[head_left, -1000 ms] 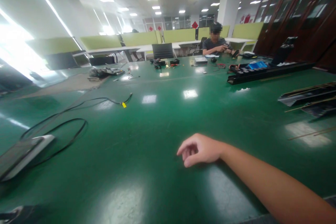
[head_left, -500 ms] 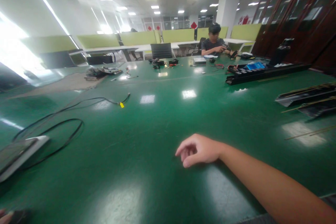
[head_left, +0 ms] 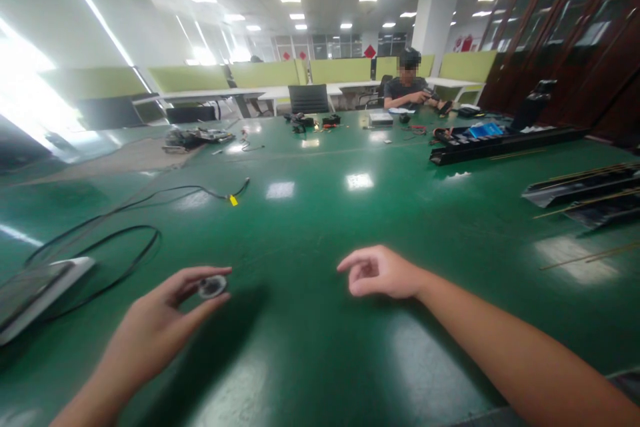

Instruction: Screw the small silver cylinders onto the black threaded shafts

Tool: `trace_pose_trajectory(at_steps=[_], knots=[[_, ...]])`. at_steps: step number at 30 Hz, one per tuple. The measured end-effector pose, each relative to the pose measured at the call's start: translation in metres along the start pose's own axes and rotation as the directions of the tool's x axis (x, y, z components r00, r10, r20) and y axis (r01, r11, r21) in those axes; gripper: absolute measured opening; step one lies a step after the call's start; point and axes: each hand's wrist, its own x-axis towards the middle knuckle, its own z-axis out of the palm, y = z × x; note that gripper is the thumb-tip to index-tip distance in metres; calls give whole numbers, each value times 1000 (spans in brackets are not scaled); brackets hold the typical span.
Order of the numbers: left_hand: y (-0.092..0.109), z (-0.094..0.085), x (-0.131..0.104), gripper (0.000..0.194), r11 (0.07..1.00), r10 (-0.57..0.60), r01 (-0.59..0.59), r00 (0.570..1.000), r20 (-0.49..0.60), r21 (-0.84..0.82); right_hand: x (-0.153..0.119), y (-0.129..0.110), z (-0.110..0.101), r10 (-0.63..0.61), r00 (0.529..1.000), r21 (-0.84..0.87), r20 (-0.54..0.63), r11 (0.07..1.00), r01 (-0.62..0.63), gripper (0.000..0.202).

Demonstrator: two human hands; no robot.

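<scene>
On the left, my left hand (head_left: 157, 320) is raised above the green table (head_left: 295, 227). Its thumb and fingers grip a small round part (head_left: 213, 286) with a light grey rim and a dark centre; I cannot make out its exact kind. A shadow falls on the tabletop beneath it. To the right, my right hand (head_left: 380, 272) is low over the table and holds nothing. Its index finger points left, the other fingers are loosely curled, and a gap shows between index finger and thumb.
A black cable (head_left: 135, 230) with a yellow tag (head_left: 233, 200) loops at the left, by a white-edged flat device (head_left: 75, 269). Black metal channels (head_left: 505, 145) and thin rods lie at the right. A co-worker (head_left: 407, 90) sits at the far side.
My left hand has come up from the lower left corner into full view with the round part in its grip. My right hand has risen slightly.
</scene>
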Motion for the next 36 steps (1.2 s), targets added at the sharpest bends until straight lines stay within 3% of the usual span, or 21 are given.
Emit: trace_pose_trajectory(at_steps=[3, 6, 8, 13, 21, 30, 36], knots=[[25, 39, 23, 43, 978, 198, -173, 948, 250, -117, 0, 1, -3, -49, 994, 33, -99, 998, 53, 71], [49, 79, 35, 38, 929, 369, -327, 848, 380, -174, 0, 2, -3, -89, 983, 22, -162, 995, 94, 87], [55, 101, 37, 37, 906, 424, -385, 814, 397, -178, 1, 3, -3, -114, 975, -26, -192, 993, 112, 87], [45, 137, 35, 39, 911, 404, -341, 851, 336, -230, 2, 9, 1, -149, 953, -251, -265, 965, 81, 72], [38, 140, 31, 25, 914, 392, -305, 832, 392, -268, -2, 2, 11, -242, 945, -580, -220, 811, 73, 48], [40, 139, 29, 28, 911, 407, -321, 808, 427, -260, 2, 4, 12, -206, 952, -581, -227, 813, 38, 34], [40, 139, 31, 26, 911, 393, -282, 814, 428, -300, 5, 5, 14, -216, 951, -590, -221, 806, 47, 26]])
